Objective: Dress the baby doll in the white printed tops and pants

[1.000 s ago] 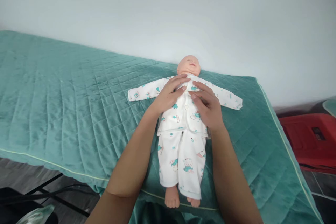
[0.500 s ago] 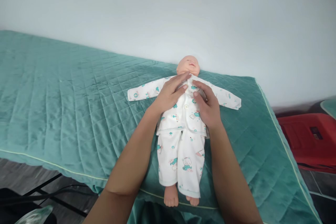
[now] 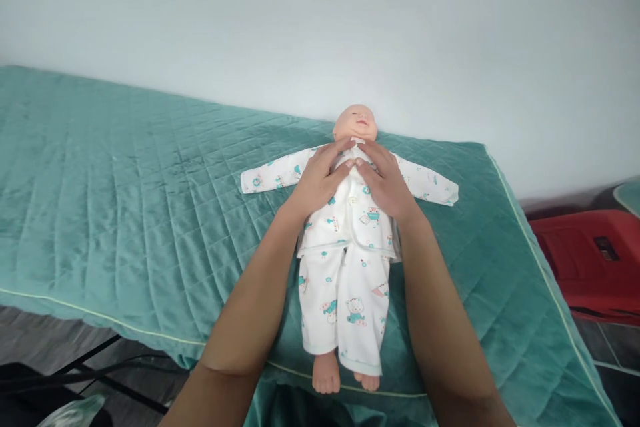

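Observation:
A baby doll [image 3: 355, 123] lies face up on a green quilted cover [image 3: 150, 213], its arms spread to both sides and its bare feet toward me. It wears a white printed shirt [image 3: 345, 227] with buttons down the front and matching trousers [image 3: 325, 307]. My left hand [image 3: 320, 177] rests on the doll's chest at the left, fingers stretched toward the collar. On the other side of the button line lies my right hand [image 3: 385, 183], mirroring it. Both thumbs point inward near the upper front seam, close to each other. Finger and thumb stand apart on each hand.
Behind the doll's head rises a pale wall [image 3: 300, 27]. A red plastic seat [image 3: 590, 260] stands beyond the cover's right edge. Black metal bars [image 3: 95, 357] and a dark item show below the front edge at the lower left.
My right hand has moved up and inward on the chest, bringing its fingertips to the collar and its thumb near the left one. My left hand stays nearly in place.

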{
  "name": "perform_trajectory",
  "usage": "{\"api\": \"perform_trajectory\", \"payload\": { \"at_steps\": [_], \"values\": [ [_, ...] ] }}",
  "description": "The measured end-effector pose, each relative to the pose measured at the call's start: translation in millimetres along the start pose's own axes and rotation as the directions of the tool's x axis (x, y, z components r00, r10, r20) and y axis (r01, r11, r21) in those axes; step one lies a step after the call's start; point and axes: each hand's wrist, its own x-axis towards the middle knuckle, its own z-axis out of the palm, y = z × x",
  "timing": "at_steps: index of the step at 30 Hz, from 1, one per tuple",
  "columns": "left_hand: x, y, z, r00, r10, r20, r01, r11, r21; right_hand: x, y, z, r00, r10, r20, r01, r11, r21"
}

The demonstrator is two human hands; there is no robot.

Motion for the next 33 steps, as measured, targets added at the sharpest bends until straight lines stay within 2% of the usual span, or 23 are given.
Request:
{"api": "perform_trajectory", "payload": {
  "at_steps": [7, 15, 25, 33],
  "values": [
    [-0.4, -0.2, 0.6, 1.000, 0.002, 0.000, -0.002, 1.000, -0.021, -0.7, 2.8, -0.2, 1.000, -0.019, -0.007, 0.020, 0.999, 0.043],
    [-0.4, 1.0, -0.2, 1.000, -0.003, 0.007, 0.003, 1.000, 0.001, -5.2, 0.1, 3.1, 0.992, -0.015, -0.125, 0.032, 0.991, 0.130],
    [-0.3, 5.7, -1.8, 1.000, -0.018, 0.013, 0.018, 0.999, 0.044, -6.2, 0.4, -0.3, 0.999, -0.018, -0.046, 0.024, 0.993, 0.119],
    [-0.8, 6.0, -2.0, 1.000, -0.021, 0.010, 0.020, 0.999, 0.049, -6.3, 5.2, -2.2, 1.000, 0.005, 0.014, -0.007, 0.984, 0.175]
  ]
}}
